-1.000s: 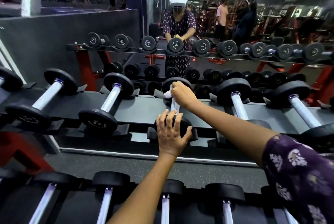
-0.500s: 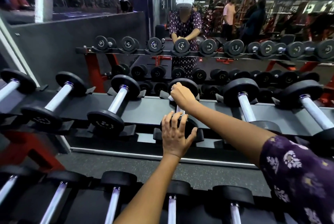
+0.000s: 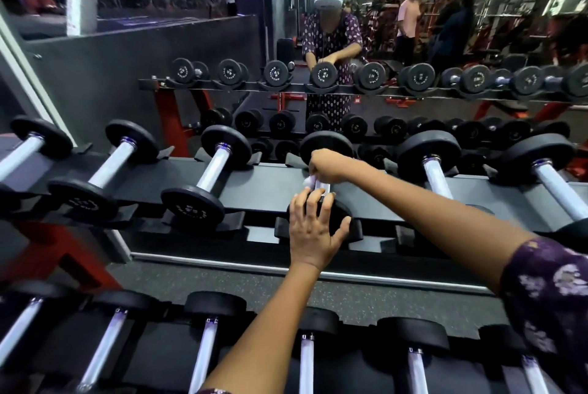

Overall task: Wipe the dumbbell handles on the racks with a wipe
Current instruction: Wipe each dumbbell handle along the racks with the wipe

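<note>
Along the upper rack, the dumbbells at the left and centre-left of the frame lie in their cradles with bare pale handles, and judging by the order of work they are either done or waiting; nothing here shows which. At centre frame the left hand lies spread over the near head of the dumbbell being cleaned, fingers nearly straight and draped over its top edge, pressing rather than gripping. Good practice is to keep that weight bearing down so the dumbbell cannot roll in its cradle. Just above it, the right hand is curled round the handle with the white wipe bunched under its fingers, a bit of it showing at the hand's lower left. To clean well, it should run the wipe the full length between the two heads and twist around the bar, so the underside is reached too. To the right, two more dumbbells wait with uncovered handles, and the lower rack along the bottom holds another row.
</note>
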